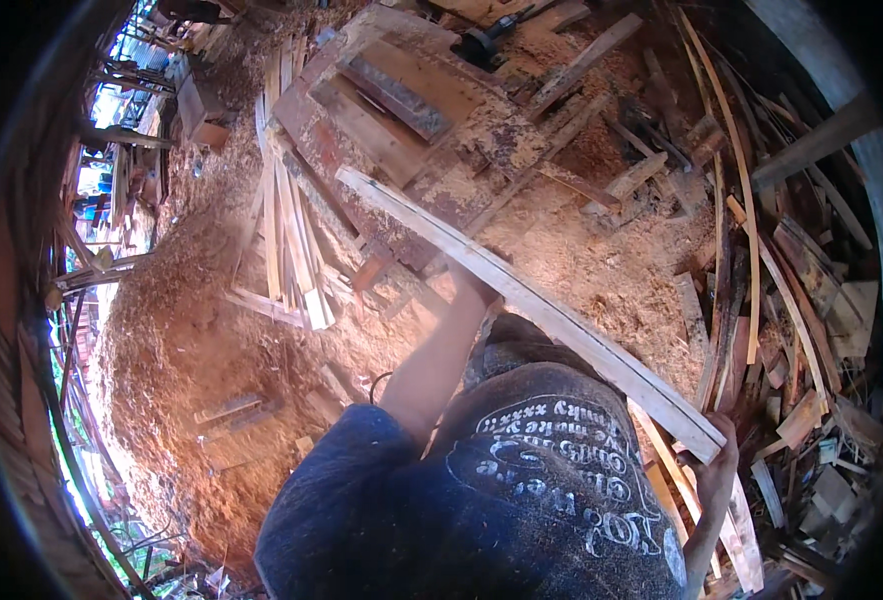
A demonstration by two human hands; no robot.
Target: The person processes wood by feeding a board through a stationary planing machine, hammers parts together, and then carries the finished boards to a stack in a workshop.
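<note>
**Q:** Where is the timber?

**A:** The long, pale timber (561, 312) lies diagonally across my front. Relative to the surface (506, 140), its far end reaches over the near portion and its other end points right and toward me. I cannot tell whether the far end is supported. The strips (286, 220) lie left of the surface; scrap wood (801, 425) lies well to its right.

**Q:** State the grip condition.

**A:** My right hand (718, 462) is curled around the near end. My left hand (474, 285) meets the timber partway along, from beneath; its fingers are hidden, so I cannot tell how far they close.

**Q:** Specify handling.

**A:** I judge it stiff, moderately heavy and unlikely to break. Its length should make the far end dip. Sawdust may reduce friction; edges may splinter. Support mid-length with one palm, and steer from the near end.
</note>
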